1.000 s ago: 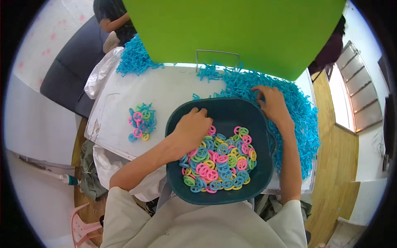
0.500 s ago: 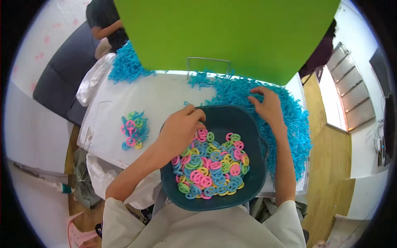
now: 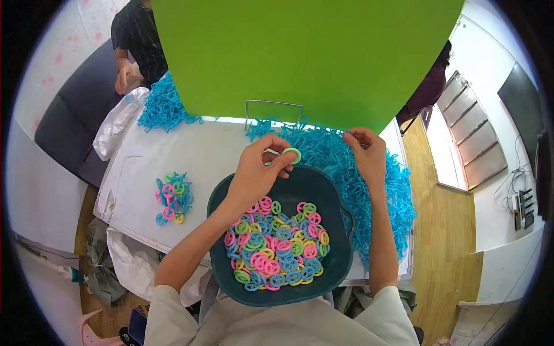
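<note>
Here, pink, blue, green and yellow rings [image 3: 259, 263] inside a dark tub [image 3: 316, 190].

In this view, I cannot read any text, label, number or sign on any thing.

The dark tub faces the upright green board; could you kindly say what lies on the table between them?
In the head view, a heap of blue pieces lies there, with the right hand over it.
</note>
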Action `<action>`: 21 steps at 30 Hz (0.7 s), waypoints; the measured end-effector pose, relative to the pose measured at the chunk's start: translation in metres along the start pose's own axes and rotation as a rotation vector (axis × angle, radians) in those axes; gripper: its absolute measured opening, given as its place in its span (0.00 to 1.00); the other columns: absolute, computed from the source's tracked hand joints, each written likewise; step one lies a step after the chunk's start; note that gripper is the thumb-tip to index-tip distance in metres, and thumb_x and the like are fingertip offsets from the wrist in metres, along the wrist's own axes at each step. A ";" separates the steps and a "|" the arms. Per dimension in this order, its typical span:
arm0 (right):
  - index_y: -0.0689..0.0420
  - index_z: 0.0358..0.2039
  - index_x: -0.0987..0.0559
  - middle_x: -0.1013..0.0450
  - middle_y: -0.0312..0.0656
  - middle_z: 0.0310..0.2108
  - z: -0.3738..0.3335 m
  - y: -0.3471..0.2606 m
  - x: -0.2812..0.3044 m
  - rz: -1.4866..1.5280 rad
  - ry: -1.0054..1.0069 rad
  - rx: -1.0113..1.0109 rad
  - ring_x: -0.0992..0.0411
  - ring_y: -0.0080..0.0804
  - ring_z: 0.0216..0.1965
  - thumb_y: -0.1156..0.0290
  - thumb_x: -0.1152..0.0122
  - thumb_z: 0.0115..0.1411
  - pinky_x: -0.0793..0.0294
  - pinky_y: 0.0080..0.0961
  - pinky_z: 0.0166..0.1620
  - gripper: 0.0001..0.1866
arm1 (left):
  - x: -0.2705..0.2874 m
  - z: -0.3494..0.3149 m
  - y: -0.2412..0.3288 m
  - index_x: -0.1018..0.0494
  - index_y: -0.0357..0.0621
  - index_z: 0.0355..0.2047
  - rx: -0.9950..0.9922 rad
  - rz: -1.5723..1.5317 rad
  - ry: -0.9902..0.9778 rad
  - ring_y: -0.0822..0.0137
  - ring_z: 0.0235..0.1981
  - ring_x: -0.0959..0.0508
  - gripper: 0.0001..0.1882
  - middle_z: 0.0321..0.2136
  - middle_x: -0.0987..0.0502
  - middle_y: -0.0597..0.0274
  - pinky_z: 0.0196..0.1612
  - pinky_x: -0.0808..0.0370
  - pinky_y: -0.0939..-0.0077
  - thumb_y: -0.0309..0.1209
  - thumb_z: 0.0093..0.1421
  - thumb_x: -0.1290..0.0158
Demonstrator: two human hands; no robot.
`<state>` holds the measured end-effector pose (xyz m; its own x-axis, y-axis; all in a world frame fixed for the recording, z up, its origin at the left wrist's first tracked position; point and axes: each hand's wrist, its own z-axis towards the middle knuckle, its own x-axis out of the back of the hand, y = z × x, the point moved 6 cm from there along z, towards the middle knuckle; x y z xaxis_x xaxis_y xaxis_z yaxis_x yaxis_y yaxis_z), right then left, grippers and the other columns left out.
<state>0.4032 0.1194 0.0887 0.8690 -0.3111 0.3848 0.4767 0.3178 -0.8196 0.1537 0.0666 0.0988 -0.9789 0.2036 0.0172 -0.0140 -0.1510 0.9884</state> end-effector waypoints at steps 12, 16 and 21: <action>0.60 0.35 0.20 0.23 0.42 0.32 -0.053 -0.108 -0.039 0.049 -0.268 0.461 0.24 0.33 0.34 0.79 0.29 0.49 0.25 0.26 0.38 0.11 | -0.004 -0.007 -0.006 0.32 0.39 0.40 0.143 -0.434 -0.002 0.72 0.39 0.22 0.09 0.35 0.25 0.63 0.41 0.20 0.77 0.32 0.67 0.48; 0.60 0.32 0.21 0.22 0.39 0.33 -0.055 -0.097 -0.046 0.268 -0.227 0.228 0.23 0.29 0.34 0.77 0.28 0.50 0.25 0.25 0.38 0.10 | -0.004 -0.008 -0.004 0.32 0.39 0.40 0.104 -0.379 -0.035 0.73 0.39 0.22 0.08 0.36 0.25 0.63 0.44 0.20 0.77 0.30 0.67 0.48; 0.59 0.33 0.22 0.24 0.37 0.34 -0.054 -0.066 -0.062 0.404 -0.386 -0.070 0.25 0.24 0.33 0.76 0.28 0.52 0.26 0.23 0.36 0.11 | -0.003 -0.009 0.001 0.32 0.38 0.40 0.022 -0.339 -0.012 0.73 0.40 0.22 0.07 0.37 0.24 0.62 0.45 0.19 0.77 0.29 0.67 0.48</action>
<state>0.3102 0.0698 0.0964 0.9724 0.1780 0.1509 0.0971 0.2792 -0.9553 0.1548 0.0573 0.0984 -0.9170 0.2497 -0.3111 -0.3336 -0.0524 0.9413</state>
